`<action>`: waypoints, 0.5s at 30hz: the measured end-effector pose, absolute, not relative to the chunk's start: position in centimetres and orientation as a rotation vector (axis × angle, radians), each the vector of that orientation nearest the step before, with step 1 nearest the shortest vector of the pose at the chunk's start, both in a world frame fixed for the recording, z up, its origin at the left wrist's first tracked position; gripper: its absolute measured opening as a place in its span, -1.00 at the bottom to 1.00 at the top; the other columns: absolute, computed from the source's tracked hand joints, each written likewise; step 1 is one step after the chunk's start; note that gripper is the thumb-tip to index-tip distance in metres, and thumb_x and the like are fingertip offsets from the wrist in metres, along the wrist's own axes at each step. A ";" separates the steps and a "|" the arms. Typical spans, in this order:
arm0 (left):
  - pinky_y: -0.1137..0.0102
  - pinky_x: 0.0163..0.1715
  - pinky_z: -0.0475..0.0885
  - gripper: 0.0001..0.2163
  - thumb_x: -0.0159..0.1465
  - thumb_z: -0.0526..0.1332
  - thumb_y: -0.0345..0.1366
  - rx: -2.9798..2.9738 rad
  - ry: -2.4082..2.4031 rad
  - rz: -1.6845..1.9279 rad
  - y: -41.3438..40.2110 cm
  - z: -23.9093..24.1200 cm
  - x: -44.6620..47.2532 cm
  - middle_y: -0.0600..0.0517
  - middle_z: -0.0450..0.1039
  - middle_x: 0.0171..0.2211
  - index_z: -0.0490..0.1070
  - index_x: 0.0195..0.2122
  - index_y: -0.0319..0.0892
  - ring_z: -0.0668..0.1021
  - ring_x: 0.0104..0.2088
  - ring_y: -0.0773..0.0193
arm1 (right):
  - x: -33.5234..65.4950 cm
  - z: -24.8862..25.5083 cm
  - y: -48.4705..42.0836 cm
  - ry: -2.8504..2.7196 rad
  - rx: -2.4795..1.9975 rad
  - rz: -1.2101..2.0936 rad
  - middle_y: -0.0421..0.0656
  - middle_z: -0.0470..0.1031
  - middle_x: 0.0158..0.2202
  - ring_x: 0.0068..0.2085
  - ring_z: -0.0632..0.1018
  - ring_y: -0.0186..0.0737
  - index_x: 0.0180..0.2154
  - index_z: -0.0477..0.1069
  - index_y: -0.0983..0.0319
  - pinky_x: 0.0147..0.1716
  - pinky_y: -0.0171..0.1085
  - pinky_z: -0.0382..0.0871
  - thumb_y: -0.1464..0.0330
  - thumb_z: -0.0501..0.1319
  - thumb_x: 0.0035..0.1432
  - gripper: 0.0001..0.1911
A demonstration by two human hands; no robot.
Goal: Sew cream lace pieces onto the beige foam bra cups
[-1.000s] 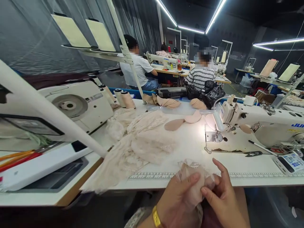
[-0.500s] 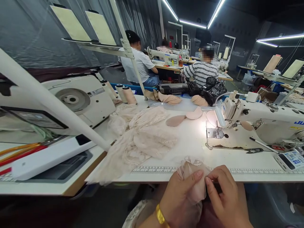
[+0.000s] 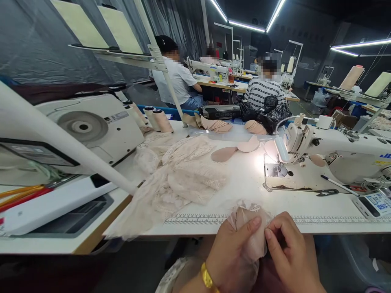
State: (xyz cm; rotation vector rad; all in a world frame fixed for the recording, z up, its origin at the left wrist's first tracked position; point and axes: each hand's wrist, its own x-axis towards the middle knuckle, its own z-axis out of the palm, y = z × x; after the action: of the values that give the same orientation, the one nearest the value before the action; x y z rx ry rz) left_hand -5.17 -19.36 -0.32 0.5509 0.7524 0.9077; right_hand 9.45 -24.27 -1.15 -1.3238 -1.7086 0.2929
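At the table's front edge, my left hand (image 3: 233,248) grips a sheer, pale pink lace fabric piece (image 3: 252,236), its thumb lying across the front. A beige layer shows through the sheer part. My right hand (image 3: 288,248) pinches the right border of the same piece between thumb and forefinger. The lower part of the fabric hangs below the table edge toward my lap. A heap of cream lace fabric (image 3: 189,179) lies on the table to the left. Beige bra cup pads (image 3: 224,154) rest beyond my hands.
A lit sewing machine (image 3: 336,146) stands at right, with thread snips (image 3: 326,192) and a pen (image 3: 337,184) before it. A printed ruler (image 3: 195,219) runs along the front edge. At left are a thread stand pole (image 3: 91,150) and a second machine (image 3: 91,126). Co-workers (image 3: 174,79) sit beyond.
The view has shifted slightly, so the things at left appear a little farther left. Both hands keep nearly the same hold on the lace fabric.
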 end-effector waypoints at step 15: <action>0.30 -0.19 0.58 -0.61 -0.04 0.60 -0.15 0.665 0.783 0.920 -20.0 -1.2 -4.9 -0.12 0.67 -0.28 0.66 -0.25 -0.25 0.65 -0.26 0.07 | 11.8 -3.5 -22.5 -1.619 -1.446 -0.125 -0.24 0.22 -0.38 -0.38 0.32 -0.20 -0.32 0.17 0.13 -0.39 -0.23 0.21 0.49 0.05 0.36 -0.82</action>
State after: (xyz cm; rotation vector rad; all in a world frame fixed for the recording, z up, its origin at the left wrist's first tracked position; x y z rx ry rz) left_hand -4.92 -19.96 -1.19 0.6649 0.7829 0.9198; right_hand 11.82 -22.51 -3.47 -1.4462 -1.6190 -0.1254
